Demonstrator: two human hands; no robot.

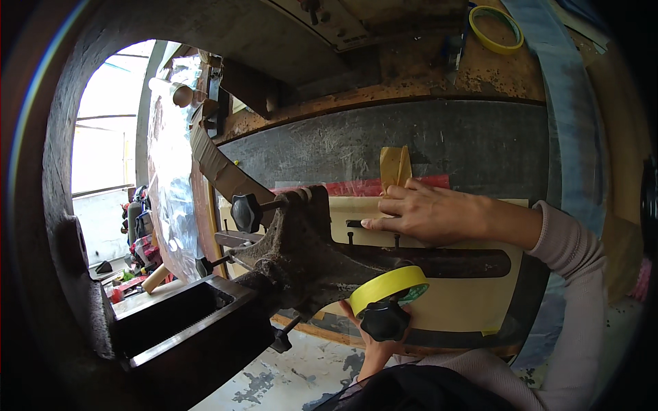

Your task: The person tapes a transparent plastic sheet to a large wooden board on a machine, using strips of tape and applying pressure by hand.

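Observation:
My right hand reaches in over a beige sheet lying on the dark metal table. Its bent fingers close on the lower end of a folded, translucent tan strip. The thumb points left, close to a small black block. Lower down, my left hand is beside a yellow tape roll and a black star knob. The knob covers most of its fingers. Whether this hand grips the roll or the roll rests on the knob, I cannot tell.
A dark cast-metal arm with several screw knobs crosses above the sheet. A red strip lies along the sheet's far edge. Another yellow tape roll rests on the worn wooden ledge. Clear plastic sheeting hangs at left.

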